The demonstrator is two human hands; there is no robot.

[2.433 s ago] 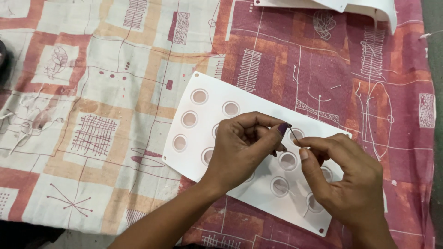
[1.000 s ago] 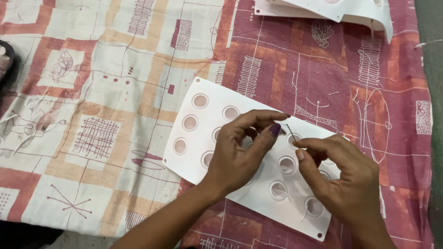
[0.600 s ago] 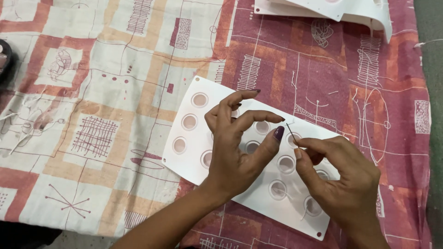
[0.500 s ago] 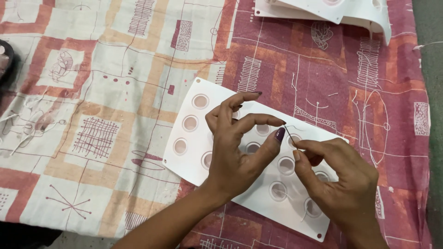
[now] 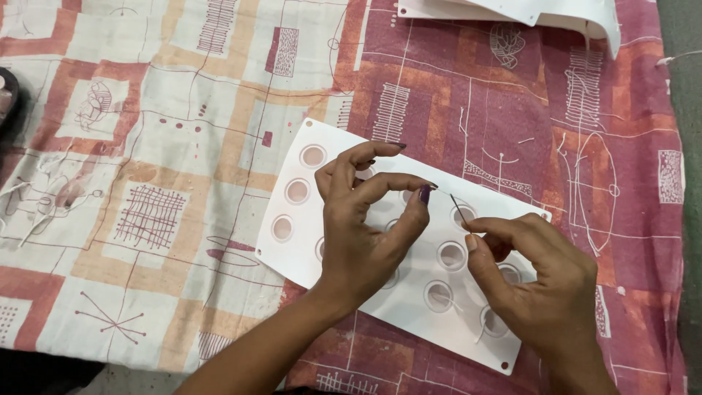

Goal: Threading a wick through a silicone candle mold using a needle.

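Note:
A white rectangular card (image 5: 322,249) with rows of round holes lies on the patterned cloth (image 5: 146,146). Above it my right hand (image 5: 537,289) pinches a thin needle (image 5: 461,212) between thumb and forefinger, its tip pointing up and left. My left hand (image 5: 365,234) hovers over the card's middle, thumb and forefinger pinched on a fine thread (image 5: 439,190) just left of the needle's tip, the other fingers raised. My hands hide several of the holes.
More white cards (image 5: 526,11) lie stacked at the top edge. A dark round object (image 5: 6,95) shows at the far left edge. The cloth's right edge meets a grey floor (image 5: 687,73).
My left hand let go of the needle's tip, lifted and spread its fingers, then pinched again beside the tip. My right hand has kept the needle nearly still.

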